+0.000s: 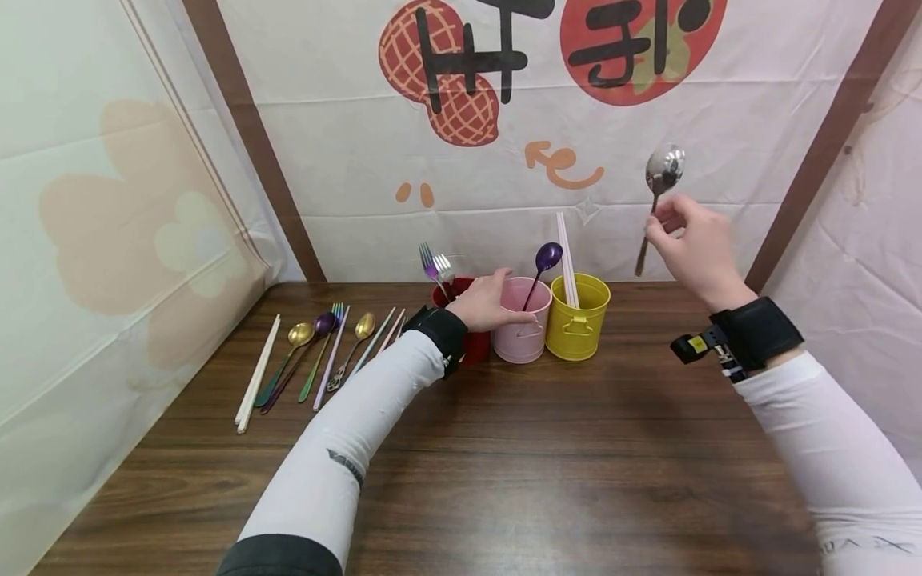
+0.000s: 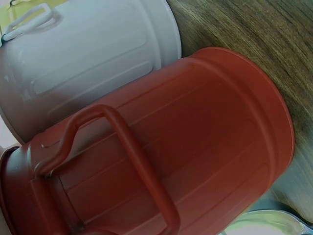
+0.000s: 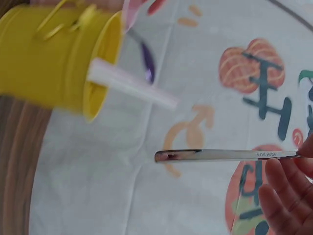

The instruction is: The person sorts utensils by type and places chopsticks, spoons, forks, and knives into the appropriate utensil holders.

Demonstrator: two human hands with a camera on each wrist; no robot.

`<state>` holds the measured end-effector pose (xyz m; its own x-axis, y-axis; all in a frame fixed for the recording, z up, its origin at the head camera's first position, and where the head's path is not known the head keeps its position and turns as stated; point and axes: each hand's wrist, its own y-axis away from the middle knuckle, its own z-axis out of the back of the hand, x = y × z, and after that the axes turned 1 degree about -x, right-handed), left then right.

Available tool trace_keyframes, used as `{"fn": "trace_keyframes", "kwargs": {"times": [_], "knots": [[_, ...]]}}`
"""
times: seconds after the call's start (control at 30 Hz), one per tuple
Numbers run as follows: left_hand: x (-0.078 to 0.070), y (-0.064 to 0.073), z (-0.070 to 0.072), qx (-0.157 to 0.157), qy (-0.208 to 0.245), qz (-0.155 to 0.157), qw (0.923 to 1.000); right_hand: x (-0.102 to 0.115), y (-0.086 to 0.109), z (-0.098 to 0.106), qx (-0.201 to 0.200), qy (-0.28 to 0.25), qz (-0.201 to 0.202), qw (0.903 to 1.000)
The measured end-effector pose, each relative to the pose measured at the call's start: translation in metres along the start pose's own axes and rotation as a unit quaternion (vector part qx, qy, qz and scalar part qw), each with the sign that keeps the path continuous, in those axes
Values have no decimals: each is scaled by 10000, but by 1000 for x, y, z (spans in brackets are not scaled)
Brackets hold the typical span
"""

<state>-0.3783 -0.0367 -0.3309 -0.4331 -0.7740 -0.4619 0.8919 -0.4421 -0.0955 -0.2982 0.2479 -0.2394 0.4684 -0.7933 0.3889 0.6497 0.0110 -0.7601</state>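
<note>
Aloft, silver spoon (image 1: pixel 664 169) in the right hand (image 1: pixel 697 246), bowl-end up.

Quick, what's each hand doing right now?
Left hand: open, thumb and fingers spread at the pink bucket.
Right hand: closed, pinching a spoon.

Silver utensil handle (image 3: pixel 210 155) is pinched in the fingertips of the right hand (image 3: pixel 292 196) at frame right, stamped marking visible near the grip, free end held clear of the blurred yellow bucket (image 3: pixel 49 58). Pale chopsticks (image 3: pixel 132 85) are stood in the bucket; a purple spoon (image 3: pixel 148 61) is seen past its opening, near a pink sliver (image 3: pixel 129 14). White cloth (image 3: pixel 98 171), printed with peanuts (image 3: pixel 232 68), dark characters (image 3: pixel 264 90) and an orange arrow (image 3: pixel 194 132), is hung behind; brown wood-grain surface (image 3: pixel 14 171) is caught at left.
</note>
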Motion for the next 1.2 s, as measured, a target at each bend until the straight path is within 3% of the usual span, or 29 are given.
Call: {"fn": "trace_keyframes", "kwargs": {"times": [0.27, 0.53, 0.93, 1.2], "knots": [[1, 0, -2, -37, 18, 55, 10000, 17, -8, -26, -245, -1172, -211, 9926], [-1, 1, -1, 38, 51, 76, 10000, 16, -1, -65, 47, -1921, -509, 9801], [0, 0, 0, -59, -13, -56, 10000, 6, 24, -115, 887, -1481, -723, 9823], [0, 3, 1, -44, 32, -134, 9999, 5, 35, -131, 1662, -925, -761, 9788]]}}
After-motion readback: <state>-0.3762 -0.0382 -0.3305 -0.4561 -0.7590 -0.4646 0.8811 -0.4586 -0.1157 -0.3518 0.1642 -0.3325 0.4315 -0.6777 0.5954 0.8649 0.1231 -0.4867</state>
